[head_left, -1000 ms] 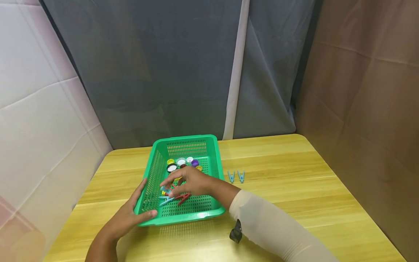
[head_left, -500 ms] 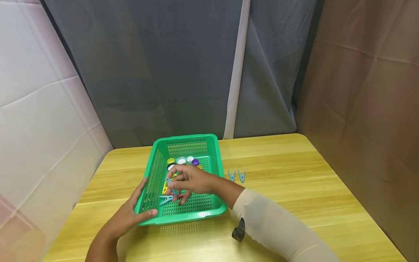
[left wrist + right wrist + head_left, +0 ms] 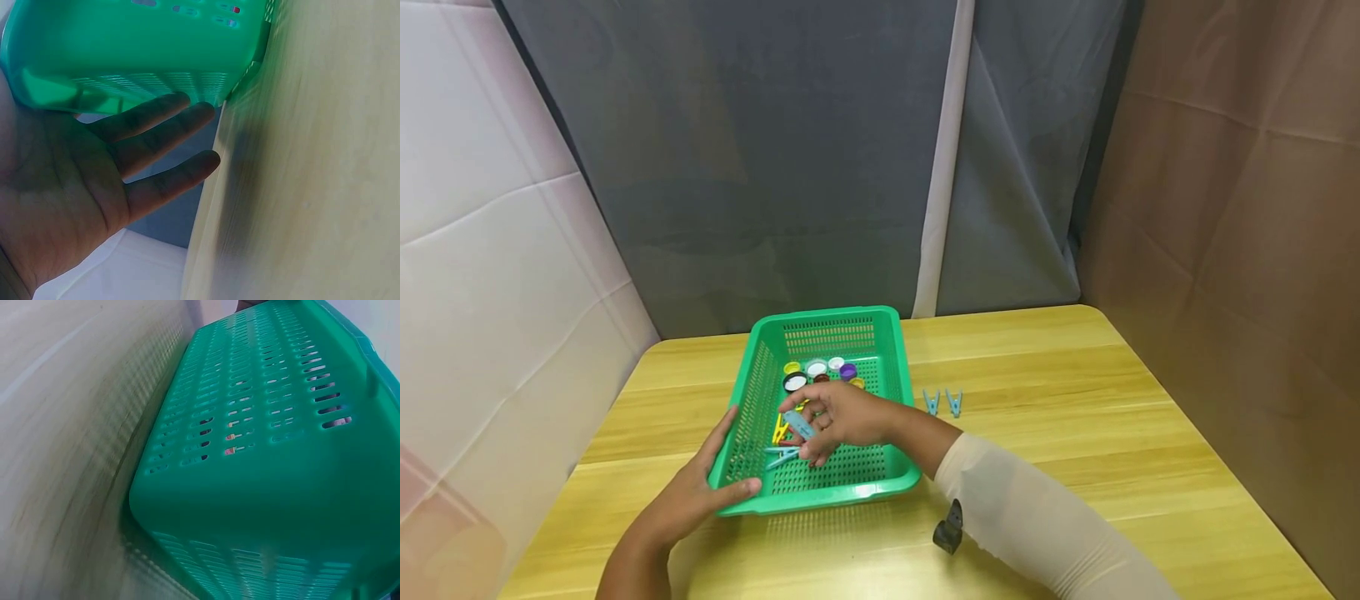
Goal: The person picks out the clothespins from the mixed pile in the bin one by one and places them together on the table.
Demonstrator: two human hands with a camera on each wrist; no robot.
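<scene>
My right hand (image 3: 850,414) is inside the green plastic basket (image 3: 820,502) and pinches a light blue clothespin (image 3: 799,425) between thumb and fingertips. Below it on the basket floor lie another blue clothespin (image 3: 781,457) and a yellow clothespin (image 3: 780,430); red ones are partly hidden under the hand. At the basket's near left corner, my left hand (image 3: 700,492) rests with thumb and index finger along the rim. Three fingers (image 3: 165,142) stretch out straight beneath the rim in the left wrist view. The right wrist view shows the basket's slotted side, with that hand out of sight.
Several bottle caps, among them a purple cap (image 3: 847,372) and a black-rimmed white cap (image 3: 794,382), lie toward the back of the basket. Two blue clothespins (image 3: 932,403) lie on the wooden table (image 3: 1037,367) to its right. Curtains (image 3: 775,167) stand behind the table and cloth walls at its sides.
My right hand has lifted the blue clothespin slightly and turned it between its fingertips, uncovering the yellow clothespin. The left hand and the basket stay put.
</scene>
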